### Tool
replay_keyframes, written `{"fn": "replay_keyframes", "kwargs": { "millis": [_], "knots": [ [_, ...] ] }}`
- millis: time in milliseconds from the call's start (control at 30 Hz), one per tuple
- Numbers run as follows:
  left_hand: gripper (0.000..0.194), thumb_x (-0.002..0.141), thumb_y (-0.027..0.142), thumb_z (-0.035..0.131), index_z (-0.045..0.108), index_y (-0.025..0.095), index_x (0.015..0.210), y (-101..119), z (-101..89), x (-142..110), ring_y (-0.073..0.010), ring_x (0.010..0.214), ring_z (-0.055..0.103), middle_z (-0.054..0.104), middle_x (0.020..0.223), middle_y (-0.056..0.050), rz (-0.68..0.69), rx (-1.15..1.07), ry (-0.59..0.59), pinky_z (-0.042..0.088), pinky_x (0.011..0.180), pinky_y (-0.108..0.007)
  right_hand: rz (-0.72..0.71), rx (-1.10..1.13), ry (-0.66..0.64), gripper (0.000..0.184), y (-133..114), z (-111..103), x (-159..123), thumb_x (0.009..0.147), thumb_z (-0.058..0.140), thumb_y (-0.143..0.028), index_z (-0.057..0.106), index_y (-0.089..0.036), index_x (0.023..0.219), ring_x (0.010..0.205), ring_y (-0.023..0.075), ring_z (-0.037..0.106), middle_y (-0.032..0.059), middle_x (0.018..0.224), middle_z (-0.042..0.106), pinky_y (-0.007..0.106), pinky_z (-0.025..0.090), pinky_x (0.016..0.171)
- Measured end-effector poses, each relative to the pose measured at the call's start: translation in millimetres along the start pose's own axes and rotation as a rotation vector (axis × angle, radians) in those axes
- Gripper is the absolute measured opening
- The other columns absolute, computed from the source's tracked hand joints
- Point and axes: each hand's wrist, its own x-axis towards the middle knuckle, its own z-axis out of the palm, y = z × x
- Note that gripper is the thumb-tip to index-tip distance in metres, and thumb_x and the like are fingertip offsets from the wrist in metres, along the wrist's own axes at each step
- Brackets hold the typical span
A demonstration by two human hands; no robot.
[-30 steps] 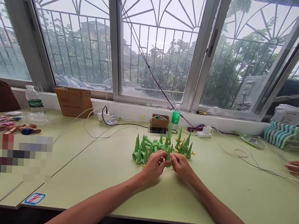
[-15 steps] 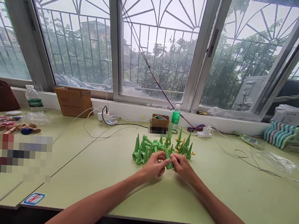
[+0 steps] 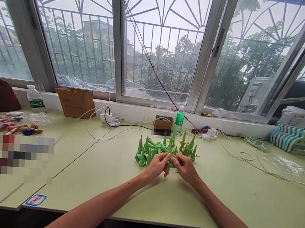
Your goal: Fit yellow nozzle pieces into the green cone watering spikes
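Between my two hands stands a green plastic watering spike [image 3: 171,163], point up and partly covered by fingers. My left hand [image 3: 157,166] pinches it from the left with thumb and forefinger. From the right, my right hand [image 3: 186,168] is closed on the same spike, thumb against its side. Just behind the hands is a cluster of similar green spikes [image 3: 142,158], some upright and some lying down. Several upright spikes on the right [image 3: 190,147] carry small yellow valves.
A small brown box [image 3: 163,123] and a green-labelled bottle [image 3: 179,118] stand behind the spikes. White cables [image 3: 245,155] cross the table on the right, near a clear plastic bag [image 3: 285,164] and pastel hangers [image 3: 290,139]. A larger cardboard box [image 3: 75,104] stands back left.
The held spike tilted left half a second ago and is now upright, with my fingers higher on it. Another person's hand at the far right has gone, leaving a clear bag visible.
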Motion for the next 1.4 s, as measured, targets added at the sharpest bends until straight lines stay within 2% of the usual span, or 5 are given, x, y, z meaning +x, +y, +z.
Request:
{"fn": "replay_keyframes", "kwargs": {
  "millis": [267, 533, 800, 1000, 1400],
  "knots": [
    [0.053, 0.084, 0.064, 0.051, 0.055, 0.013, 0.071, -5, -6.0, 1, -0.0083, 0.042, 0.049, 0.052, 0.054, 0.001, 0.003, 0.033, -0.063, 0.038, 0.042, -0.02, -0.118, -0.119, -0.018, 0.035, 0, 3, -6, 0.09, 0.051, -0.034, 0.036, -0.021, 0.062, 0.048, 0.0092, 0.03, -0.0057, 0.052, 0.036, 0.025, 0.025, 0.049],
    [0.054, 0.083, 0.066, 0.05, 0.054, 0.014, 0.071, -6, -11.1, 0, -0.0082, 0.042, 0.049, 0.054, 0.057, 0.001, -0.031, 0.035, -0.143, 0.04, 0.043, -0.021, -0.174, -0.207, -0.06, 0.032, -4, 4, -9, 0.089, 0.052, -0.031, 0.039, -0.021, 0.062, 0.047, 0.0098, 0.032, -0.004, 0.053, 0.043, 0.025, 0.024, 0.05],
    [0.058, 0.079, 0.07, 0.05, 0.055, 0.013, 0.071, -7, -11.0, 1, -0.0081, 0.042, 0.049, 0.056, 0.056, 0.0, -0.054, 0.045, -0.13, 0.04, 0.043, -0.021, -0.198, -0.246, -0.094, 0.031, -7, 4, -9, 0.09, 0.05, -0.028, 0.035, -0.021, 0.064, 0.049, 0.0101, 0.033, -0.004, 0.054, 0.041, 0.025, 0.024, 0.052],
    [0.055, 0.084, 0.066, 0.05, 0.056, 0.013, 0.072, -9, -11.6, 1, -0.0076, 0.04, 0.049, 0.056, 0.057, 0.0, -0.058, 0.047, -0.146, 0.04, 0.041, -0.02, -0.201, -0.276, -0.116, 0.03, -8, 4, -9, 0.089, 0.048, -0.026, 0.034, -0.021, 0.064, 0.049, 0.0101, 0.033, -0.0042, 0.055, 0.04, 0.025, 0.025, 0.052],
    [0.056, 0.081, 0.067, 0.051, 0.056, 0.012, 0.07, -9, -11.7, 1, -0.0082, 0.038, 0.05, 0.056, 0.055, -0.001, -0.061, 0.033, -0.141, 0.039, 0.039, -0.02, -0.258, -0.279, -0.073, 0.03, -6, 5, -8, 0.088, 0.049, -0.022, 0.032, -0.021, 0.064, 0.049, 0.0093, 0.032, -0.0048, 0.055, 0.04, 0.024, 0.024, 0.051]
  ]
}}
